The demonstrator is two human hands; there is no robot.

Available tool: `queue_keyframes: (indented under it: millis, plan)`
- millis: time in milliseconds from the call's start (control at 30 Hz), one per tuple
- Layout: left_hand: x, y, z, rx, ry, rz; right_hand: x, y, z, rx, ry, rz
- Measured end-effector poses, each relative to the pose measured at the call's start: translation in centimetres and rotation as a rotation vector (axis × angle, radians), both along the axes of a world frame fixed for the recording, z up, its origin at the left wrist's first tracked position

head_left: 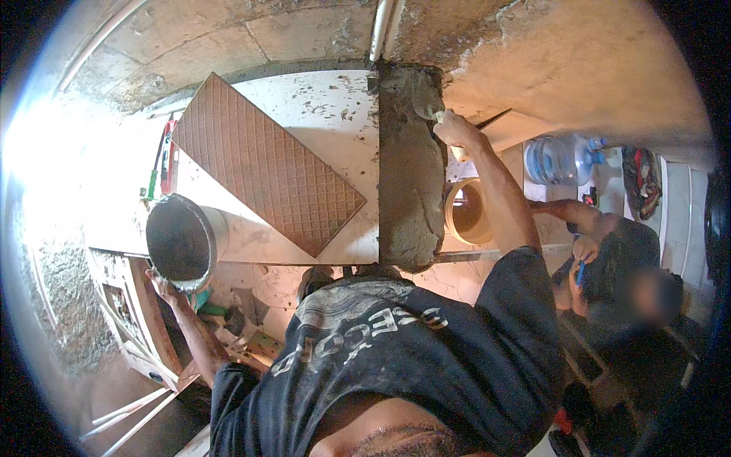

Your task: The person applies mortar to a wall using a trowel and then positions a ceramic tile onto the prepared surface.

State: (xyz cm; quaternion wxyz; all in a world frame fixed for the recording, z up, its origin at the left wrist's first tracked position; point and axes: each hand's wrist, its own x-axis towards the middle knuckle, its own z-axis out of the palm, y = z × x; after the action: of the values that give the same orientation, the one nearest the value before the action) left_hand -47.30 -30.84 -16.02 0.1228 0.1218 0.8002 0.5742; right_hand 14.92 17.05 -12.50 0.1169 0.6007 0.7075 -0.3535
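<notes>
My right hand (457, 131) grips the pale handle of a trowel (428, 105). Its blade lies against the far end of a strip of grey wet mortar (411, 175), beside the wall. At the left, the fingers of my left hand (161, 286) are closed on the near lower side of a bucket (217, 228). The bucket is tilted, and grey mortar shows inside it. Between my hands a brown tile (266, 164) lies on a white slab (304, 95), its gridded back facing up. The tile is slanted and apart from the mortar strip.
A yellowish bucket (466, 209) stands right of the mortar, below my right forearm. Farther right lies a clear blue water jug (560, 161). Another person (624, 244) there holds a small blue thing. A red tool (168, 152) and a green-handled tool (151, 184) lie behind the mortar bucket.
</notes>
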Motion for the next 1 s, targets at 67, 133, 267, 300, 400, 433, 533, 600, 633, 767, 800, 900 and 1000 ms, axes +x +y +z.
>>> queue_keyframes:
  millis: [67, 133, 267, 300, 400, 433, 533, 600, 633, 767, 800, 900, 1000]
  plan:
    - [0.4, 0.5, 0.4, 0.014, -0.054, 0.006, 0.5, -1.2, 0.8, -0.064, 0.011, -0.034]
    - [0.9, 0.9, 1.0, -0.046, -0.068, -0.010, 1.2, -2.0, 1.2, -0.129, -0.020, -0.026]
    - [1.4, 1.3, 1.5, -0.065, -0.070, 0.031, 3.9, -1.9, 1.2, -0.154, 0.303, -0.140]
    - [1.2, 1.4, 1.4, -0.096, 0.009, 0.044, 4.2, -1.4, 0.9, -0.112, 0.362, -0.174]
    - [0.5, 0.8, 0.7, -0.126, 0.095, 0.011, 3.9, -0.1, -0.7, -0.124, 0.492, -0.424]
    - [0.1, 0.7, 0.4, -0.123, 0.100, -0.018, 3.3, 0.1, -1.3, -0.176, 0.545, -0.460]
    - [-0.3, 0.3, -0.3, -0.105, 0.164, -0.028, 0.5, 0.0, -2.9, -0.291, 0.679, -0.579]
    - [-0.2, 0.0, -0.5, 0.097, 0.036, -0.040, -1.7, -1.2, -3.7, -0.245, 0.711, -0.575]
    - [-0.2, -0.1, -0.6, 0.176, -0.048, -0.019, -2.7, -1.9, -3.9, -0.195, 0.693, -0.541]
    - [-1.1, -0.8, -1.3, 0.074, 0.052, -0.077, -4.4, -3.5, -3.4, -0.165, 0.503, -0.418]
    - [-1.5, -0.9, -1.6, 0.041, 0.119, -0.115, -4.0, -3.6, -2.9, -0.188, 0.536, -0.452]
    - [-2.2, -1.1, -2.3, 0.167, 0.104, -0.169, -2.0, -3.0, -1.4, -0.130, 0.691, -0.480]
    - [-1.5, -0.9, -1.7, 0.114, -0.012, -0.093, -0.5, -2.2, -0.5, -0.209, 0.655, -0.604]
